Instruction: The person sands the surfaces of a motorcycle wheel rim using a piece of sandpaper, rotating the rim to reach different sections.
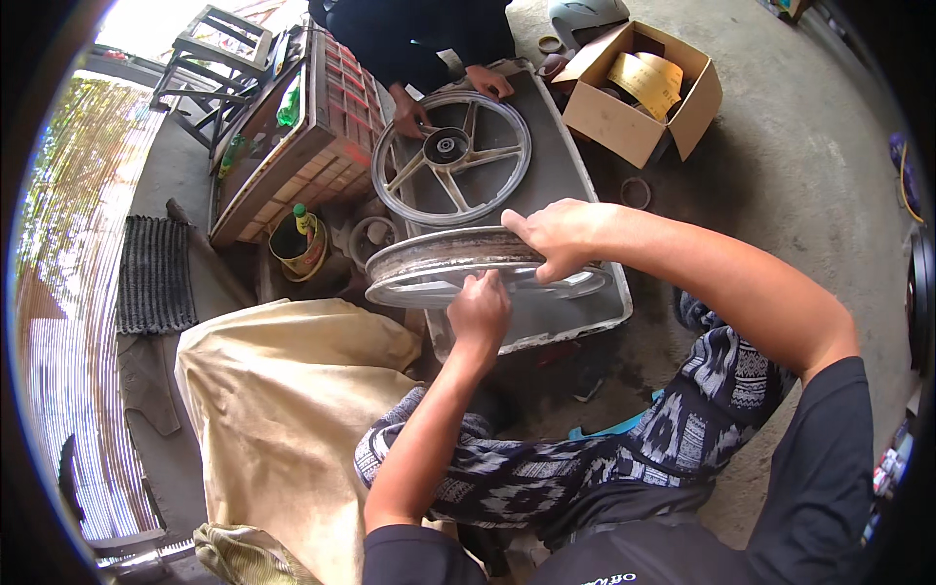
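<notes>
Concrete flooring [809,117] surrounded a long grey tray [560,156] with a pale, scuffed rim. Above the near half of the tray, the tilted wheel [439,256] was almost edge-on to the view, its worn, brownish rim band turned upward and its spokes largely hidden. The right hand [570,239] reached over from the tray's right side, thumb and fingers parted and clamped on the rim. The left hand [480,310] came up from the tray's near side, its fingers curled together against the lower edge of the same wheel; I could not tell whether they gripped it or held something small.

Over the far half of the tray lay a second wheel [447,180], pale-spoked with a dark hub, jutting past the tray's left edge. Behind the tray's far end was a co-worker [419,39] in dark clothing, whose two hands [409,112] were at that wheel's far side.

Left of the tray, a yellowish bucket [310,263] held a bottle [304,222] with a green cap, and nearer lay a beige cloth [292,390]. Beyond the tray's right edge, toward its far end, sat an open cardboard box [609,127] with a curved yellow piece [645,86] in it
</notes>
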Demonstrator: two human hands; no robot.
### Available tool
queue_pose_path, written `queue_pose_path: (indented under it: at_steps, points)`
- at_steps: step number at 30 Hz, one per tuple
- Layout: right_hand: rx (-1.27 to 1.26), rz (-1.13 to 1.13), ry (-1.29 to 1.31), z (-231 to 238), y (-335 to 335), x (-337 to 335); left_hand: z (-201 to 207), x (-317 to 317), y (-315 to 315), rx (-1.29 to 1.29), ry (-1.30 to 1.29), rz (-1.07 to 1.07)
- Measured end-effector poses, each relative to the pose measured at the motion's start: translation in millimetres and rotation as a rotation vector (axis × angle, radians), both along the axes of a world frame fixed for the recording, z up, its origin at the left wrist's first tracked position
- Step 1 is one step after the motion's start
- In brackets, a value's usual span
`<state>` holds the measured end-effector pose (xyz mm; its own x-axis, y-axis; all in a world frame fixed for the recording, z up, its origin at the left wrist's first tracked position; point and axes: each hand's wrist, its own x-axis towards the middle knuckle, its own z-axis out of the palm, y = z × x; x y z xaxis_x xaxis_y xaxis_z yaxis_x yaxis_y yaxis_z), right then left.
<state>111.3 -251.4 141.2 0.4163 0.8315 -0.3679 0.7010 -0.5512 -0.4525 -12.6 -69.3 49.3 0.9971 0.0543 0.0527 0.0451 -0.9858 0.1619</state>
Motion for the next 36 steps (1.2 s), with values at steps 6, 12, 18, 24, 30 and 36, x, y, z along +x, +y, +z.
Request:
queue_pose_path:
  at_steps: [6,12,18,24,30,36]
  points:
    - [-0.002,-0.029,0.019,7.1,-1.3,3.6,-13.2,-10.3,-10.5,0.034,-0.080,0.093]
    - [-0.003,-0.027,0.025,3.6,-3.1,5.2,-13.1,-13.7,-17.1,-0.054,0.008,0.079]
    - [0.003,-0.055,0.066,3.6,-7.0,2.4,-3.7,-5.4,-7.9,-0.042,0.112,0.193]
    - [0.001,-0.068,0.121,1.2,-12.5,0.7,14.6,-7.7,-28.2,-0.089,0.251,0.038]
    - [0.008,-0.068,0.120,-0.3,-10.3,-0.3,1.5,-3.6,-17.3,-0.083,0.194,0.059]
    - [0.010,-0.038,0.097,4.2,-11.1,0.9,-8.2,0.2,-12.1,0.005,0.146,0.140]
